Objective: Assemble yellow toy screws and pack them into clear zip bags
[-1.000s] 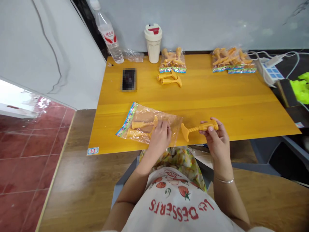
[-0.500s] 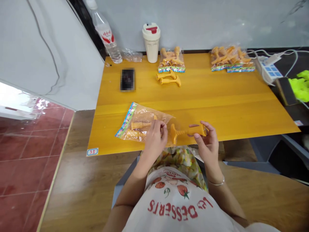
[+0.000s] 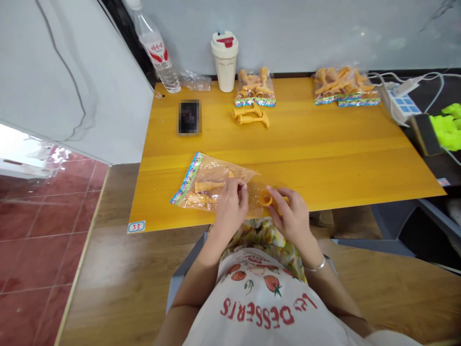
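Observation:
A clear plastic bag [image 3: 234, 165] with a colourful printed strip lies near the table's front edge, its strip pointing left. Orange toy hammers [image 3: 209, 186] show through the film. My left hand [image 3: 232, 202] pinches the bag near its right-hand end, partly covering what is inside. Just to the right, my right hand [image 3: 290, 211] is closed around another orange toy hammer [image 3: 265, 197]. Its round hollow end faces left, towards the bag's loose film, and my fingers hide most of the rest.
Two loose toy hammers [image 3: 254, 119] lie farther back, before a filled bag [image 3: 255, 86]. More filled bags [image 3: 342, 86] lie at the back right, beside a power strip [image 3: 405, 103]. A phone-like dark object [image 3: 189, 117], a lidded cup [image 3: 225, 62] and a water bottle [image 3: 158, 53] stand or lie back left.
My right hand has moved left towards the bag and turned the toy hammer, so its hollow end now points left instead of right. My left hand keeps its place on the bag.

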Demonstrator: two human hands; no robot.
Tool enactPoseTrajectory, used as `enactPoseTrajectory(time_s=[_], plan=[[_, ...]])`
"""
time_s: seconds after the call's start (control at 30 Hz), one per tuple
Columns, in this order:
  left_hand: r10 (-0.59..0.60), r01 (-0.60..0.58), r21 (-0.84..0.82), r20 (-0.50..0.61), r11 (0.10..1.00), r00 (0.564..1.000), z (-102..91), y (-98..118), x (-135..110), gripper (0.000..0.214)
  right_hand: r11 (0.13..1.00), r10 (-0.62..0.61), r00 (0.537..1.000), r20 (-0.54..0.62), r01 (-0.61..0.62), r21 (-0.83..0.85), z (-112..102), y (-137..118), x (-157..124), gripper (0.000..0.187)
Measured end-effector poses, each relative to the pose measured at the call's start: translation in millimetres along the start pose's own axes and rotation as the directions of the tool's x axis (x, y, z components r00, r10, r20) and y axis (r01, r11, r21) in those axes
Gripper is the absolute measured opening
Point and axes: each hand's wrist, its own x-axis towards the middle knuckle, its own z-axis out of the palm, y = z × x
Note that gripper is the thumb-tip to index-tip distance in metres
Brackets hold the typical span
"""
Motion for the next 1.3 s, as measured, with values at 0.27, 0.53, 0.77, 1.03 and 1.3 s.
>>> enactPoseTrajectory(time_s=[0.27, 0.53, 0.77, 1.03, 1.3], plan=[[-0.015, 0.015, 0.000, 0.047, 1.000, 0.999, 7.7, -4.7, -2.8, 0.006, 0.994, 0.051, 0.968, 0.245, -0.026, -0.105, 42.9, 0.1, 24.8, 0.036], [-0.045, 0.046, -0.001, 0.095, 0.999, 0.994, 8.6, -7.4, -4.8, 0.006, 0.990, 0.140, 0.988, 0.067, -0.138, -0.033, 12.6, 22.5, 2.4, 0.035], [-0.022, 0.023, -0.011, 0.090, 1.000, 0.996, 6.7, -5.1, -4.2, 0.008, 0.984, 0.080, 0.932, 0.354, -0.131, 0.122, -12.7, 50.7, -19.0, 0.061], [-0.003, 0.001, 0.020, 0.093, 1.000, 0.996, 6.4, -3.8, -5.8, 0.008, 0.972, -0.064, 0.918, 0.391, -0.032, 0.234, -4.6, 43.8, -6.2, 0.021], [0.067, -0.084, 0.144, 0.119, 0.986, 0.991, 3.8, 12.1, -8.4, 0.011, 0.974, -0.108, 0.933, 0.343, 0.030, 0.225, 4.9, 11.8, 9.0, 0.023]])
